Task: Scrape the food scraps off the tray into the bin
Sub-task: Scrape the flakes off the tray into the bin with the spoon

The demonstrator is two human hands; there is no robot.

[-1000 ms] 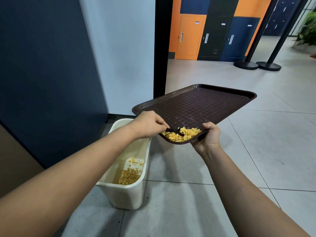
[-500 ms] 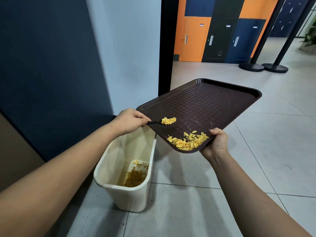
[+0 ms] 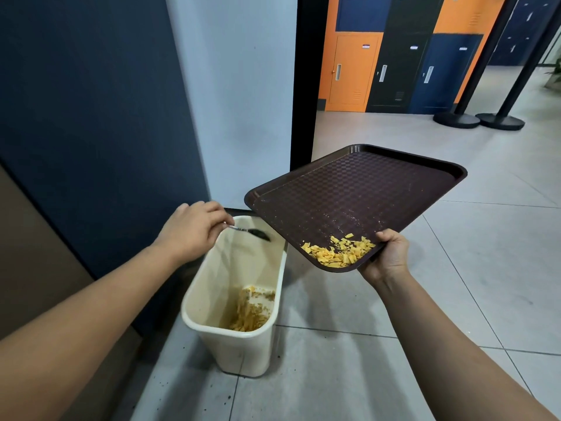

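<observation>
While the spoon (image 3: 250, 232) is pinched by the left hand (image 3: 194, 230) over the cream bin (image 3: 212, 323), the brown tray (image 3: 358, 202) is held tilted at its near corner by the right hand (image 3: 390, 256). Stiff and light, the tray is best gripped by its rim; the loose, dry scraps (image 3: 337, 253) should slide readily.

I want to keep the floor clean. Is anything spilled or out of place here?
Yes: dark specks lie scattered on the floor tiles around the bin, which looks like spillage. The yellow scraps are on the tray.
</observation>
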